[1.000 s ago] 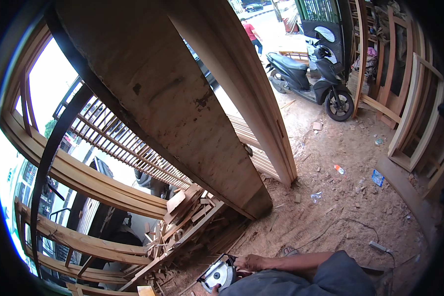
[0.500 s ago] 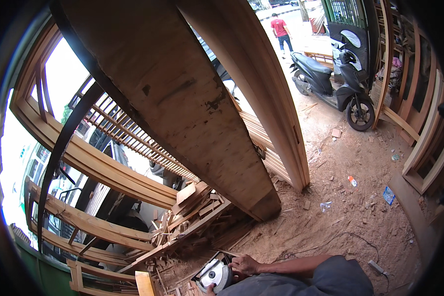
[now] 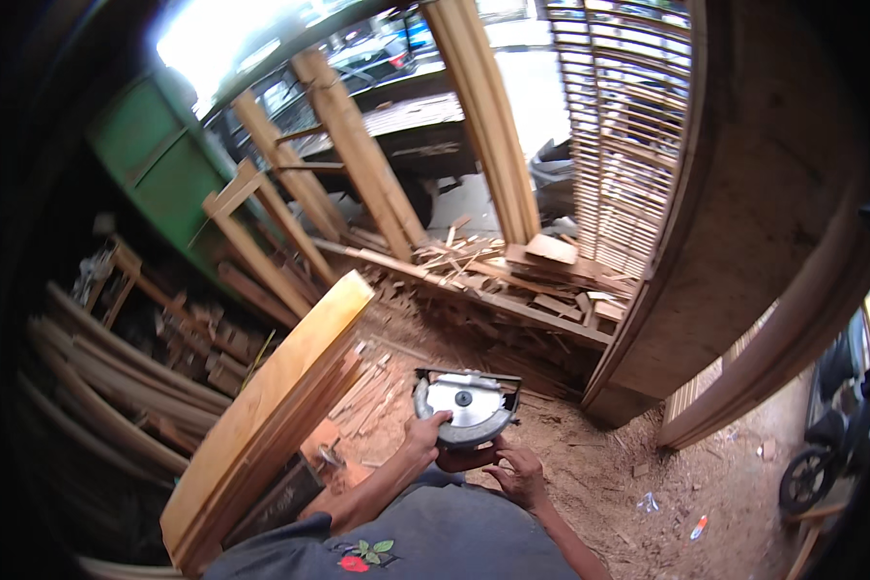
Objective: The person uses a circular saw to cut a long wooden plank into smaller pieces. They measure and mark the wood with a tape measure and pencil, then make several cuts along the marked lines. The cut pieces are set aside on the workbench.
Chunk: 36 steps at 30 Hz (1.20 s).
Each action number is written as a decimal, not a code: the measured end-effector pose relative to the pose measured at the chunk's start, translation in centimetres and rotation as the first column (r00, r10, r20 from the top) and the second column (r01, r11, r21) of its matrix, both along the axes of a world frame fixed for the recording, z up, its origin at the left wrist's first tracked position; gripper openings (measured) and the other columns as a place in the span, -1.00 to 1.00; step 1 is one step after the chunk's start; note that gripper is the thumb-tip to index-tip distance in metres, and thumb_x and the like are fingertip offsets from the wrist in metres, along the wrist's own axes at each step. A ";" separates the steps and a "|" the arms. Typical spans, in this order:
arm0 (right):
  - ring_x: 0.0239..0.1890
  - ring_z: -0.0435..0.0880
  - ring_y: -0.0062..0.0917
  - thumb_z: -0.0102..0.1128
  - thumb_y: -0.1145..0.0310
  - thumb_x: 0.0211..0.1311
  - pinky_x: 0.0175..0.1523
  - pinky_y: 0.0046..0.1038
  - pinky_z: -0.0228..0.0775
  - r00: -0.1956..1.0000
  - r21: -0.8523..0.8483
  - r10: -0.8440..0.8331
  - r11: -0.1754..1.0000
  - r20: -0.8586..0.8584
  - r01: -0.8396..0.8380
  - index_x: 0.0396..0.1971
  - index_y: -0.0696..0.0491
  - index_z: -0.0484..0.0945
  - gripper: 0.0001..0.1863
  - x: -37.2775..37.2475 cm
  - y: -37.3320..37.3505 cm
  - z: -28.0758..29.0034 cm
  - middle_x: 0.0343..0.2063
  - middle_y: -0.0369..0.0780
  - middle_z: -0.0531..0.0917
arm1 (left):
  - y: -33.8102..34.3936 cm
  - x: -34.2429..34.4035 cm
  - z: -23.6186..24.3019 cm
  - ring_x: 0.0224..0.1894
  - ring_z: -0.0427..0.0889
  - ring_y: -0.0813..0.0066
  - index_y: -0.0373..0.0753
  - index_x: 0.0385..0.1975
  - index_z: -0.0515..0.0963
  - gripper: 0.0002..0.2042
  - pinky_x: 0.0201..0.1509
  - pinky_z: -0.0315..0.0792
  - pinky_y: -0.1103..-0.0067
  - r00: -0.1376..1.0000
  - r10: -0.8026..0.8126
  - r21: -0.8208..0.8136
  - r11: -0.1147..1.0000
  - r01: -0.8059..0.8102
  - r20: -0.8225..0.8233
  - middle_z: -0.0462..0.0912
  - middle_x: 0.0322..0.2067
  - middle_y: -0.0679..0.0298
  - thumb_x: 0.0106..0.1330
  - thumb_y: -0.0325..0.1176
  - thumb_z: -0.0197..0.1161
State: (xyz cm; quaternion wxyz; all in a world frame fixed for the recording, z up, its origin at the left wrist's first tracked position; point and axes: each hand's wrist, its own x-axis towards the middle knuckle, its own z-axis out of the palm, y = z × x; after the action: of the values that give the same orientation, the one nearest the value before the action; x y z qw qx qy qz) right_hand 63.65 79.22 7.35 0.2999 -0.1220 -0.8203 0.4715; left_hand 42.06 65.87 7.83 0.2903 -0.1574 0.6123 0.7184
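Observation:
A circular saw (image 3: 464, 396) with a round silver blade and a grey guard is in front of my body, blade side facing up. My left hand (image 3: 423, 435) is closed on its left side, the thumb lying over the guard's edge. Just below and right of the saw is my right hand (image 3: 520, 476), its fingers bent and apart, with nothing visible between them. Whether its fingertips touch the dark body under the guard is hard to tell. Close to my left forearm stands a thick stack of wooden boards (image 3: 271, 411), tilted, with a smooth yellowish top piece.
Offcuts (image 3: 551, 248) are heaped behind a low beam. A broad wooden panel (image 3: 725, 251) and a curved timber (image 3: 793, 338) lean at the right, near a motorbike (image 3: 810, 474). Curved planks (image 3: 116, 387) lie at the left. Sawdust and litter cover the ground (image 3: 590, 493).
My view has swung left, bringing the board stack and green panel into fuller view. The saw's blade shows more fully now. My right hand has shifted from the saw's far edge to its near right side.

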 end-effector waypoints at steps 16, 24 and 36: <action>-0.11 0.80 0.00 0.45 0.31 0.17 0.00 -0.07 0.64 0.656 -0.107 0.272 0.954 0.704 -0.280 0.12 0.02 0.65 -0.52 -19.0 -7.4 -1.7 -0.23 0.05 0.79 | -5.9 -16.7 0.3 -0.54 0.71 0.48 -0.26 -0.35 0.48 -0.64 -0.47 0.72 0.52 0.795 -0.574 0.276 0.810 0.517 0.196 0.63 -0.46 0.25 0.40 -0.16 0.52; -0.30 0.80 -0.53 0.50 0.44 0.11 -0.10 -0.40 0.62 0.841 -0.187 0.069 0.982 0.536 0.038 -0.07 0.14 0.72 -0.65 -26.1 -9.5 0.4 -0.38 -0.10 0.80 | -18.1 -47.7 0.2 -0.13 0.78 0.20 -0.30 -0.12 0.67 -0.46 0.01 0.63 0.30 0.733 -0.407 -0.682 0.724 -0.105 -0.545 0.80 -0.19 0.06 0.28 0.13 0.49; 0.04 0.74 -0.54 0.33 0.71 0.11 0.20 -0.49 0.54 0.936 -0.284 -0.064 0.944 0.346 0.170 0.29 0.20 0.60 -0.36 -30.3 -8.8 5.9 0.06 -0.20 0.75 | -14.4 -65.8 -8.2 0.24 0.69 0.03 -0.28 0.24 0.64 -0.34 0.32 0.52 0.25 0.552 -0.766 -0.705 0.588 0.396 -0.329 0.74 0.13 -0.09 0.34 0.16 0.41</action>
State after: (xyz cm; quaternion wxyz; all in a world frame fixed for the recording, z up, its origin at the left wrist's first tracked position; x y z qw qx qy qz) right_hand 33.33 70.43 13.22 0.1625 -0.2942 -0.7663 0.5476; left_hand -23.74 51.43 -0.38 0.2512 0.2284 0.8653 0.3689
